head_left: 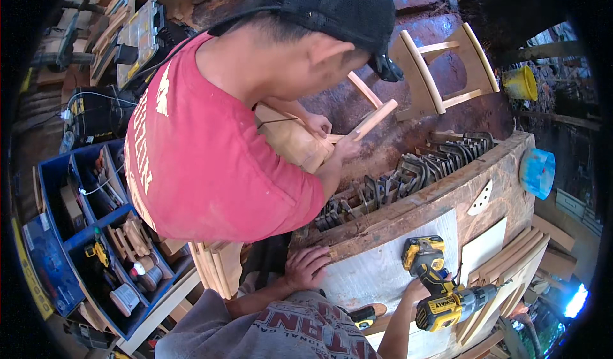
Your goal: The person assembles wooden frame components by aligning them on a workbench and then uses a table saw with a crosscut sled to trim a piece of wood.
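Note:
My left hand (308,268) rests on the near-left edge of the wooden workbench (383,221), fingers stretched out over the edge and holding nothing. At the right, my right hand (416,291) is closed around the handle of a yellow and black cordless drill (444,305). The drill lies sideways over the bench, its chuck pointing right and its battery toward the far side. Part of my grip is hidden behind the drill. A pale board (377,255) lies on the bench between my hands. Beside the drill are several curved wooden pieces (517,260).
On my left, a co-worker in a red shirt (204,148) leans over a wooden frame (373,119), both hands on it. Several clamps (421,167) line the bench's far side. Another wooden frame (440,68) stands beyond. A blue tool bin (70,244) is at far left.

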Tool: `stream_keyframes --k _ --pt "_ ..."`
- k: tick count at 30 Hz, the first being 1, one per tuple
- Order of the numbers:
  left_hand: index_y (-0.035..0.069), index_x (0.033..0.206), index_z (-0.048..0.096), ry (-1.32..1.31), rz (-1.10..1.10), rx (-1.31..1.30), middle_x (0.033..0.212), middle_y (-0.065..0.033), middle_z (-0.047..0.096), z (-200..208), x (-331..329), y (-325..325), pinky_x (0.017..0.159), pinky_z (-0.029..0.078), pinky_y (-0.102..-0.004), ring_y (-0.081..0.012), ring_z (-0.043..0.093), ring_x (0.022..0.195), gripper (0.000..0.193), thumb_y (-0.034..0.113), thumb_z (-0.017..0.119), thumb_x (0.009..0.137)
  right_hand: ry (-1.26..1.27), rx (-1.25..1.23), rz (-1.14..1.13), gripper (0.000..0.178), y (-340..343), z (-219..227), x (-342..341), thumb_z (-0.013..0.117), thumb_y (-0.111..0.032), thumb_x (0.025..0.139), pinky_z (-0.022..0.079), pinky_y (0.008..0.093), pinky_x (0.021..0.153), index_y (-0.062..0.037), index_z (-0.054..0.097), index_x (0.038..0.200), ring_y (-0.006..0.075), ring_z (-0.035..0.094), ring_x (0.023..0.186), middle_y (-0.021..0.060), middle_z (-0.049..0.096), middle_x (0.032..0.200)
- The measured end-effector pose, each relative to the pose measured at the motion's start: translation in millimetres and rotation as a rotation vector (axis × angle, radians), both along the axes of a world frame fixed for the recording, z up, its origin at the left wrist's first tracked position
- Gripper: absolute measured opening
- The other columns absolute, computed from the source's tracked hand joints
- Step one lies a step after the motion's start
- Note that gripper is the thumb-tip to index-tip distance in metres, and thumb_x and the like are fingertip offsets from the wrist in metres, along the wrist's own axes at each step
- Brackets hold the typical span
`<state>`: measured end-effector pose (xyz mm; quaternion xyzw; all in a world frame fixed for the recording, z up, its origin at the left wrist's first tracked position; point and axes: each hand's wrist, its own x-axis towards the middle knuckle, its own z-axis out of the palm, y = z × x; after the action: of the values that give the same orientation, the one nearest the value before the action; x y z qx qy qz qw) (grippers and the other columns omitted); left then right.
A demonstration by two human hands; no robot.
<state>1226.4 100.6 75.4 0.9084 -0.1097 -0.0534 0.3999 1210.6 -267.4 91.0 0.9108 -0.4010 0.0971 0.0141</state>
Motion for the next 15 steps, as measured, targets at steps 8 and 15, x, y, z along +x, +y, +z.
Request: stream_keyframes --k 8,15 --pt "0.015 0.111 0.073 -0.001 0.000 -0.002 0.129 -0.0036 0.070 1.8 2.3 -0.4 0.091 0.054 -0.0371 -0.0237 0.068 0.113 0.025 0.024 0.070 0.088 0.270 -0.262 0.113 0.071 -0.6 -0.3 1.1 0.075 -0.020 0.091 0.044 0.0453 0.106 0.0016 0.041 0.150 0.0392 0.062 0.113 0.0257 0.061 0.125" --pt "0.015 0.111 0.073 0.005 -0.014 0.002 0.129 -0.0038 0.070 3.1 4.1 -0.9 0.092 0.054 -0.0364 -0.0240 0.067 0.114 0.025 0.024 0.071 0.088 0.140 -0.167 0.060 0.065 2.4 3.0 3.0 0.071 -0.021 0.096 0.044 0.0471 0.106 0.0029 0.043 0.149 0.0419 0.061 0.116 0.0280 0.060 0.128"
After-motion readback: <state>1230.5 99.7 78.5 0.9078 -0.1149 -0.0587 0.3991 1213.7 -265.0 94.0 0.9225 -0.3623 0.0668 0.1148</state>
